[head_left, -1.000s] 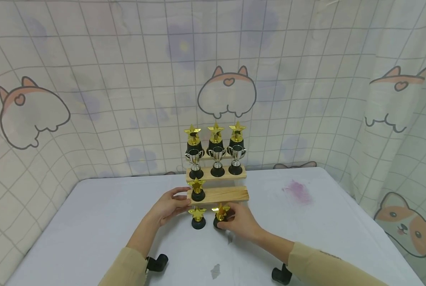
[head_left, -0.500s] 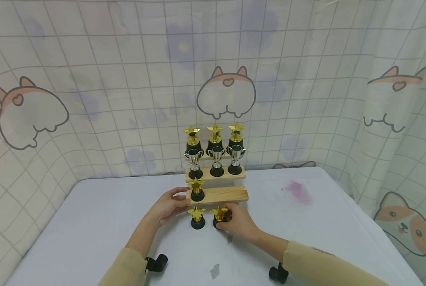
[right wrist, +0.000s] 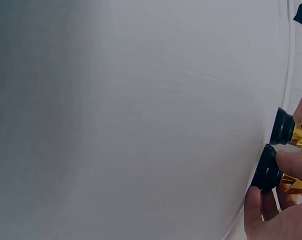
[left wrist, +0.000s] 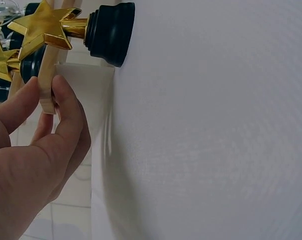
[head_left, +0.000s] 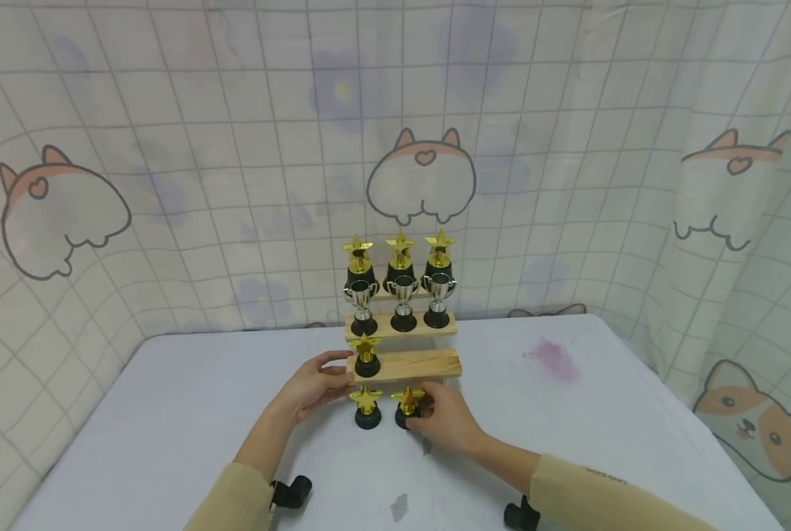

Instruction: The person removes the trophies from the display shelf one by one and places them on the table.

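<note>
In the head view, my left hand pinches the left end of the lowest wooden shelf board, thumb above and fingers below it in the left wrist view. My right hand holds a small gold star trophy by its black base, upright on the table in front of the board. Just left of it stands a second star trophy. A third star trophy sits at the left end of the lowest board, near my left fingers.
Behind, three silver cup trophies line the middle board. Three larger star trophies stand on the top level. The white-covered table ends at a checked curtain. A grey patch marks the cloth in front.
The head view has shifted slightly. My left hand keeps its grip on the board, and my right hand stays on the trophy, which is very slightly closer to the one beside it.
</note>
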`<state>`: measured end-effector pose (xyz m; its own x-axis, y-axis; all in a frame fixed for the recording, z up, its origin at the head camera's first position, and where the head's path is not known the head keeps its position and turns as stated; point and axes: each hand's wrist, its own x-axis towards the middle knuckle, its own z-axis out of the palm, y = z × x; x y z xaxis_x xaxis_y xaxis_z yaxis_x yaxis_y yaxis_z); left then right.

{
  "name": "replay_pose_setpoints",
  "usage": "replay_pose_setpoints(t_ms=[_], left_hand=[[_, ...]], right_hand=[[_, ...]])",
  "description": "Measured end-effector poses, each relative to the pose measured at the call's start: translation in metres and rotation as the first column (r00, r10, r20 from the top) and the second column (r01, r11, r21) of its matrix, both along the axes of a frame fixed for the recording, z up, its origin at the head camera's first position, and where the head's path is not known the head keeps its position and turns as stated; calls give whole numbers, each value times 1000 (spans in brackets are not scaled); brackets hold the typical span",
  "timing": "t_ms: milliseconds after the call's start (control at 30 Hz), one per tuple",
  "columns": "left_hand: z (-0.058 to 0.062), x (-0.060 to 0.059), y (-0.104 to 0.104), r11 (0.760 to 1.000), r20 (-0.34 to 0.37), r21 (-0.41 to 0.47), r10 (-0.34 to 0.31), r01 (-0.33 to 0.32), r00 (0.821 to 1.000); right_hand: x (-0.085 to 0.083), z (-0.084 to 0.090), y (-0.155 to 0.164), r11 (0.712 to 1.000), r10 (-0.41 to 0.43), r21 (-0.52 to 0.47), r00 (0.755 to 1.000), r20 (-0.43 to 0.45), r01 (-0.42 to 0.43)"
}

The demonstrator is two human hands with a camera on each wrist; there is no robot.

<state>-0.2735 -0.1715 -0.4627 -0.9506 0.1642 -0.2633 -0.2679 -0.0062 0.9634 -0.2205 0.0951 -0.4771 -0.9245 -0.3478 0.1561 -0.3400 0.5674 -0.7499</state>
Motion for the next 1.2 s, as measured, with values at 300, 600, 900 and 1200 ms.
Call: replay_pose_setpoints(t_ms=[300, 600, 900, 1200], left_hand=[[-1, -1, 0, 1000, 4, -8, 4, -4, 1000], [-3, -1, -2, 1000, 12, 3, 0, 0, 1000], [-4, -3, 0, 1000, 13, -6, 13, -13, 1000], [-5, -4, -1, 1000, 7, 5, 0, 0, 1000]], right_hand=[[-2, 0, -2, 1000, -8, 13, 1000, -5, 8], [-3, 1, -2, 998, -18, 56, 1000, -25, 20], [-3, 4, 6, 1000, -9, 27, 997, -72, 11], [-5, 17, 14, 1000, -11, 5, 993, -118, 11]])
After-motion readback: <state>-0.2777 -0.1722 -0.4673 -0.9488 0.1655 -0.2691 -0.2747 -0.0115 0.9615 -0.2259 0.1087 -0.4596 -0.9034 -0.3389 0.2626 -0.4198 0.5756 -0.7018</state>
